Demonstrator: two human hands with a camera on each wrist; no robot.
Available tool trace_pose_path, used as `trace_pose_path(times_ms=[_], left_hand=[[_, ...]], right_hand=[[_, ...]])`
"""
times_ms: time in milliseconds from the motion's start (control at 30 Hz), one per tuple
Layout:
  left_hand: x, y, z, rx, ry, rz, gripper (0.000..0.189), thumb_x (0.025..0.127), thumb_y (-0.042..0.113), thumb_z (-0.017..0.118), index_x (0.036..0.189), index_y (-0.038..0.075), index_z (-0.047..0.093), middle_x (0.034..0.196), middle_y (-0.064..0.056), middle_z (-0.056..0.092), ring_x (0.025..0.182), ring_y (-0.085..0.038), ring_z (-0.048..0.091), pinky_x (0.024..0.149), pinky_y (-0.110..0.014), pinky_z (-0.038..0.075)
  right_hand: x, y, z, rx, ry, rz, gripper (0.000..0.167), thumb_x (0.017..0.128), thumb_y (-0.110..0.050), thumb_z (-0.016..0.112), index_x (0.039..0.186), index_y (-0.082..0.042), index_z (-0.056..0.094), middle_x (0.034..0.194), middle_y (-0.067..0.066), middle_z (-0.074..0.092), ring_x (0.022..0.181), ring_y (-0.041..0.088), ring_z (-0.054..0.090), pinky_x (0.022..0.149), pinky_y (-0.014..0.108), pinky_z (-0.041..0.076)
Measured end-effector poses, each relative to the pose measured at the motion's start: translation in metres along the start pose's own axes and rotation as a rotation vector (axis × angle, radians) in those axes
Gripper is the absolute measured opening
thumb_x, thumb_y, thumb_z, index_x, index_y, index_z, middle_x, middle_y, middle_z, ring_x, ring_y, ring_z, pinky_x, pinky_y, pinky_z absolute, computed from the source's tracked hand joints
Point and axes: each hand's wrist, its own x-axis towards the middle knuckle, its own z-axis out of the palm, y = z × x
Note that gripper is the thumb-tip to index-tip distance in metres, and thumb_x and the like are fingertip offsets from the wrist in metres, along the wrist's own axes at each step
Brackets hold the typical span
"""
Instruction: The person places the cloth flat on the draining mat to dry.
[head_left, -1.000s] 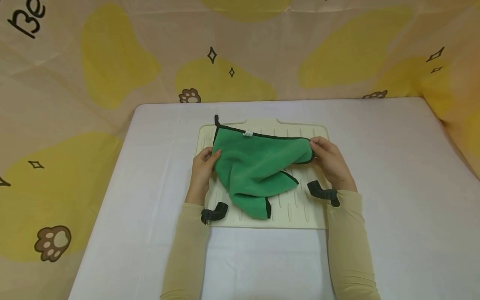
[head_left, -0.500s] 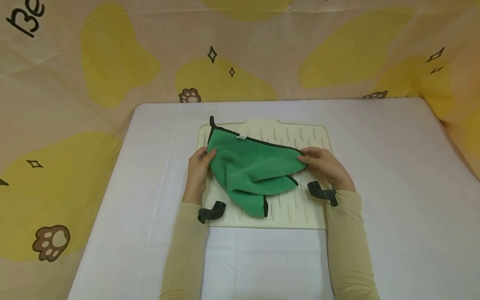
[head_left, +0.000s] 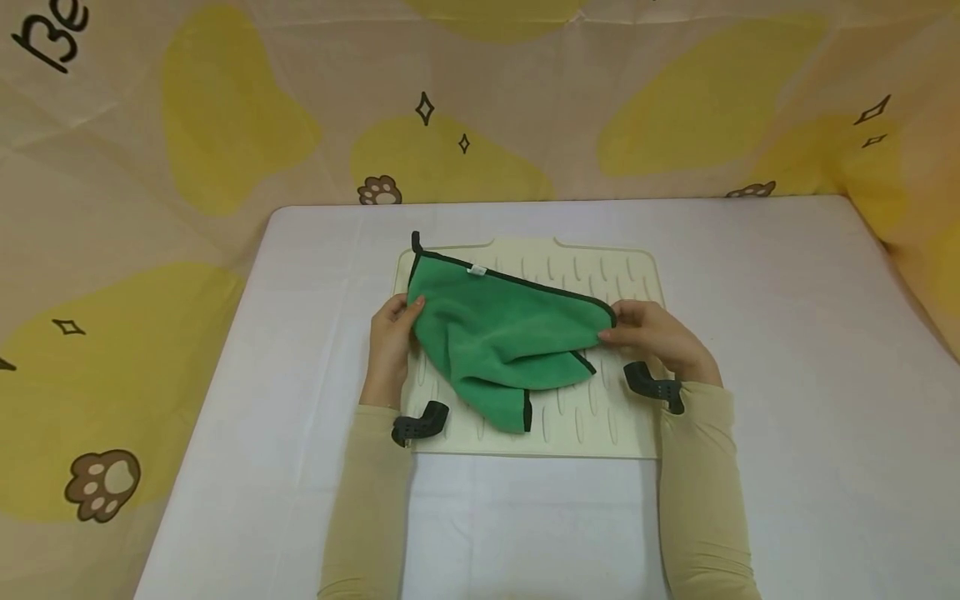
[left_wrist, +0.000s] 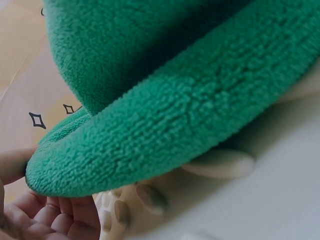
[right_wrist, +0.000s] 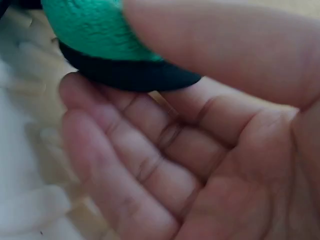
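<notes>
A green towel with dark edging, a white tag and a dark hanging loop at its far left corner is spread between both hands, its lower part drooping in folds. My left hand pinches its left edge, thumb on top. At the right end my right hand pinches the dark-edged border between thumb and fingers. The right wrist view shows the thumb over the towel's edge, the other fingers beneath. In the left wrist view the thick plush fold runs away from the left hand.
Under the towel lies a cream ridged mat on a white table. A patterned yellow-and-beige cloth hangs behind and at the sides. Each wrist carries a small black camera mount.
Both hands have shifted slightly left with the towel. The towel's right end has come lower and nearer, so its top edge slopes down to the right.
</notes>
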Motion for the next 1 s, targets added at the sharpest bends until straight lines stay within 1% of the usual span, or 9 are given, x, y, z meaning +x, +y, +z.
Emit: trace_pose_path(times_ms=[100, 233, 400, 533, 633, 667, 733, 900, 1000], left_hand=[[0.000, 0.000, 0.000, -0.005, 0.008, -0.003, 0.028, 0.094, 0.017, 0.060, 0.108, -0.007, 0.059, 0.078, 0.004, 0.059, 0.071, -0.008, 0.054, 0.069, -0.020, 0.044], [0.001, -0.001, -0.001, -0.013, 0.007, -0.008, 0.027, 0.094, 0.016, 0.060, 0.108, -0.007, 0.059, 0.077, 0.004, 0.058, 0.071, -0.007, 0.054, 0.070, -0.020, 0.043], [0.002, -0.002, -0.001, 0.000, -0.023, -0.022, 0.027, 0.094, 0.016, 0.059, 0.108, -0.007, 0.059, 0.076, 0.003, 0.056, 0.068, -0.007, 0.052, 0.066, -0.020, 0.042], [0.002, -0.001, 0.000, 0.020, -0.055, -0.031, 0.025, 0.094, 0.015, 0.059, 0.106, -0.007, 0.059, 0.075, 0.003, 0.057, 0.067, -0.007, 0.053, 0.065, -0.019, 0.043], [0.002, -0.001, 0.001, 0.041, -0.075, -0.047, 0.022, 0.094, 0.015, 0.059, 0.103, -0.005, 0.060, 0.077, 0.002, 0.060, 0.067, -0.008, 0.054, 0.065, -0.020, 0.044], [0.001, -0.001, 0.002, 0.059, -0.082, -0.052, 0.022, 0.094, 0.015, 0.059, 0.102, -0.005, 0.060, 0.077, 0.000, 0.061, 0.066, -0.009, 0.055, 0.064, -0.021, 0.044], [0.001, -0.001, 0.002, 0.135, -0.090, -0.055, 0.022, 0.094, 0.015, 0.059, 0.103, -0.004, 0.060, 0.083, -0.005, 0.065, 0.066, -0.009, 0.056, 0.063, -0.021, 0.044], [0.001, -0.003, 0.004, 0.357, -0.095, -0.042, 0.025, 0.095, 0.016, 0.057, 0.111, -0.002, 0.060, 0.102, -0.018, 0.068, 0.067, -0.010, 0.058, 0.062, -0.020, 0.045], [0.001, -0.004, 0.004, 0.401, -0.092, -0.029, 0.026, 0.095, 0.015, 0.056, 0.113, -0.003, 0.059, 0.105, -0.020, 0.067, 0.070, -0.013, 0.059, 0.062, -0.021, 0.045]], right_hand=[[0.001, 0.001, 0.001, 0.098, 0.024, -0.058, 0.020, 0.091, -0.012, 0.063, 0.097, 0.005, 0.054, 0.087, 0.001, 0.059, 0.083, 0.011, 0.052, 0.074, 0.022, 0.044], [0.003, -0.002, 0.004, 0.275, 0.100, -0.135, 0.012, 0.095, -0.009, 0.056, 0.100, 0.001, 0.051, 0.091, -0.001, 0.063, 0.085, 0.010, 0.059, 0.078, 0.024, 0.049], [0.006, -0.008, 0.009, 0.418, 0.301, -0.183, 0.004, 0.095, -0.008, 0.056, 0.098, -0.007, 0.054, 0.087, -0.002, 0.066, 0.074, 0.008, 0.061, 0.070, 0.022, 0.051], [0.006, -0.009, 0.010, 0.489, 0.477, -0.173, 0.004, 0.094, -0.011, 0.058, 0.096, -0.007, 0.056, 0.084, -0.002, 0.066, 0.070, 0.005, 0.062, 0.066, 0.017, 0.051], [0.006, -0.009, 0.009, 0.539, 0.558, -0.155, 0.009, 0.093, -0.014, 0.061, 0.094, -0.006, 0.057, 0.084, -0.002, 0.065, 0.070, 0.005, 0.062, 0.065, 0.016, 0.051], [0.006, -0.008, 0.008, 0.547, 0.562, -0.143, 0.011, 0.093, -0.015, 0.061, 0.095, -0.006, 0.058, 0.085, -0.001, 0.064, 0.071, 0.005, 0.061, 0.066, 0.016, 0.051], [0.005, -0.007, 0.006, 0.496, 0.542, -0.092, 0.017, 0.094, -0.018, 0.060, 0.098, -0.002, 0.058, 0.085, -0.003, 0.062, 0.070, 0.005, 0.058, 0.065, 0.016, 0.050], [0.001, -0.002, -0.001, 0.175, 0.341, 0.083, 0.039, 0.097, -0.026, 0.053, 0.114, 0.009, 0.054, 0.083, -0.011, 0.058, 0.071, 0.002, 0.054, 0.068, 0.017, 0.048], [0.000, -0.001, -0.003, 0.083, 0.259, 0.118, 0.046, 0.098, -0.027, 0.053, 0.119, 0.014, 0.051, 0.086, -0.009, 0.059, 0.076, 0.003, 0.056, 0.072, 0.018, 0.049]])
